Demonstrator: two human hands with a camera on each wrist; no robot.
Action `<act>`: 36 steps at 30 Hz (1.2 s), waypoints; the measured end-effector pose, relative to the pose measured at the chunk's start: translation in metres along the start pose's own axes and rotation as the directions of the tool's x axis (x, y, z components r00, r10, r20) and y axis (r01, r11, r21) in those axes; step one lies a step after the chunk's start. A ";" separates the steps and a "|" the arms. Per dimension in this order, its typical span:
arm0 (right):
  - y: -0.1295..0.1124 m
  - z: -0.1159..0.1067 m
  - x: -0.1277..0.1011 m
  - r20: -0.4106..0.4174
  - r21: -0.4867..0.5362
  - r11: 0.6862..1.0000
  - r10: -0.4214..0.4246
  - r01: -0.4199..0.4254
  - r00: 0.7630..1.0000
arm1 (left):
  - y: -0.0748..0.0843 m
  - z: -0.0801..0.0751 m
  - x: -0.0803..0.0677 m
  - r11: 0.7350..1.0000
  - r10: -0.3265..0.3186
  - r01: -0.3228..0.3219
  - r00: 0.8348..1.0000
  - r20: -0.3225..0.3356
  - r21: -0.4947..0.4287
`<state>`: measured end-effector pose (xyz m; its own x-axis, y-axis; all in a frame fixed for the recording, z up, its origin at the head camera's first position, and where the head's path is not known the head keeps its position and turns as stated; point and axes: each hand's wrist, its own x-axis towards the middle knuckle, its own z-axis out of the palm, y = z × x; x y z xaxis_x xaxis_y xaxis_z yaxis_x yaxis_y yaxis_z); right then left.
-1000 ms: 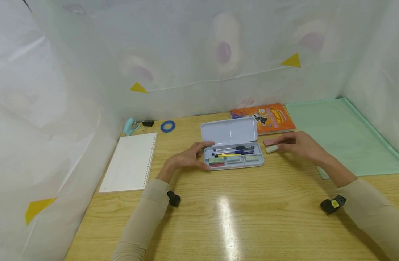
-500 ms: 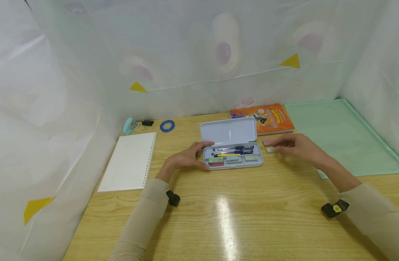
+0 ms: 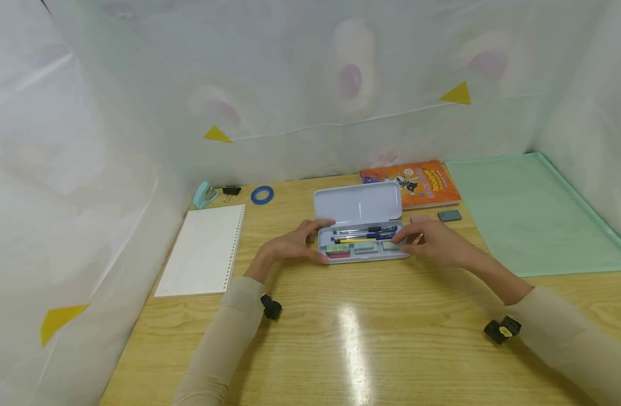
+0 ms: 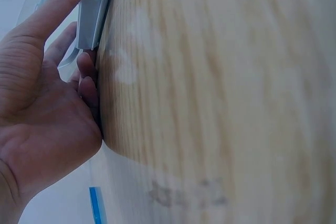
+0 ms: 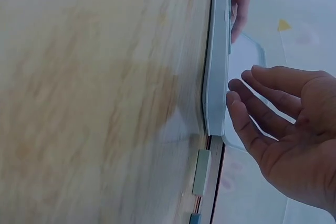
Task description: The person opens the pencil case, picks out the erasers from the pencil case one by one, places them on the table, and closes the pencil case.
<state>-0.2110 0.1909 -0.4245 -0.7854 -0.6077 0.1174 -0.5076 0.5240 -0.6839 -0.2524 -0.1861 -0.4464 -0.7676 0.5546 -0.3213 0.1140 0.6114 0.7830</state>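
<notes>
Case: the case [image 3: 363, 239] lies open mid-table, lid [image 3: 357, 204] tipped back on the far side, so the tray faces the person.
Contents: pens [image 3: 363, 234] along the far half, erasers [image 3: 363, 248] in a row along the near half.
Left hand: the left hand [image 3: 295, 246] rests at the case's left end, thumb on the near corner and fingers on the far one, seemingly to steady it. The left wrist view shows the fingers fairly straight against the case's edge, not wrapped round it.
Right hand: the right hand [image 3: 432, 241] lies at the case's right end, fingertips just over the right-hand eraser. The right wrist view shows the fingers [image 5: 262, 116] loose and spread, holding nothing; I cannot tell whether they touch the eraser.
Loose erasers: a grey eraser [image 3: 449, 215] lies far right of the case, near the book [image 3: 417, 183]; a pink one [image 3: 422, 218] peeps out beyond the right hand.
</notes>
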 end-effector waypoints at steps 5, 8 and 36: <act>-0.004 0.006 0.004 0.012 -0.048 0.999 0.018 -0.017 1.000 | -0.001 0.000 0.001 1.000 0.007 -0.007 1.000 0.005 0.003; -0.006 0.008 0.004 0.016 -0.053 0.997 0.050 -0.049 0.999 | -0.001 0.001 0.001 1.000 0.010 -0.010 1.000 0.011 -0.002; -0.007 0.013 0.011 0.021 -0.119 0.993 0.019 -0.016 1.000 | 0.002 -0.001 0.000 1.000 0.000 0.000 1.000 0.000 0.012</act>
<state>-0.2110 0.1727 -0.4280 -0.7873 -0.6101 0.0893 -0.5332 0.6009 -0.5955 -0.2528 -0.1855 -0.4448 -0.7679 0.5542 -0.3212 0.1213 0.6182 0.7766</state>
